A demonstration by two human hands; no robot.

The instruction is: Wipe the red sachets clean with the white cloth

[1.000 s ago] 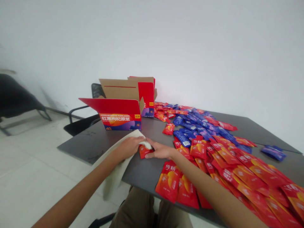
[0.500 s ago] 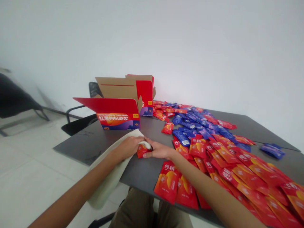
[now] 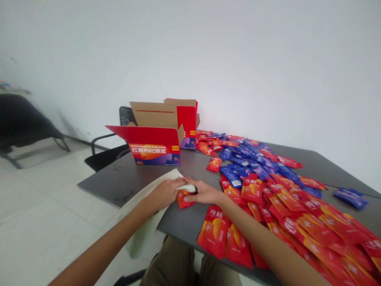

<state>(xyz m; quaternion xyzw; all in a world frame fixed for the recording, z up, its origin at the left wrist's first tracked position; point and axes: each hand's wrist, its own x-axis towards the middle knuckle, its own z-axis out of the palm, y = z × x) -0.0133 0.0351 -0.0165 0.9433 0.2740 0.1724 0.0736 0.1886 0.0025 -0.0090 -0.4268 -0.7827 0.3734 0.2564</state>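
- Red foil sachet (image 3: 185, 202) lies flat on the dark worktop (image 3: 119, 183), between the hands and partly under them, with a pale fold of cloth over its upper end.
- Left hand (image 3: 165, 194) rests fairly flat on an off-white cloth (image 3: 145, 216), which hangs over the worktop's near edge.
- Right hand (image 3: 202, 193) comes in from the other side, its fingers (image 3: 190, 186) closing toward the left hand over the fold. The hands are pressed close together around cloth and sachet, but whether either one pinches the sachet cannot be told.
- So far only this one sachet is under the hands. A broad spread of red sachets (image 3: 309, 218) lies to the right, and a mass of blue sachets (image 3: 241, 163) lies beyond it.
- A lone red sachet (image 3: 213, 164) lies apart on the bare worktop, and a small blue cluster (image 3: 351, 198) sits at the far right.
- Open cardboard carton (image 3: 154, 147) stands with its flaps up near the far edge. Its front wall hides the inside, so any contents cannot be seen.
- The sachet's print is mostly hidden, and the right forearm and frame edge cut off the nearest red sachets.
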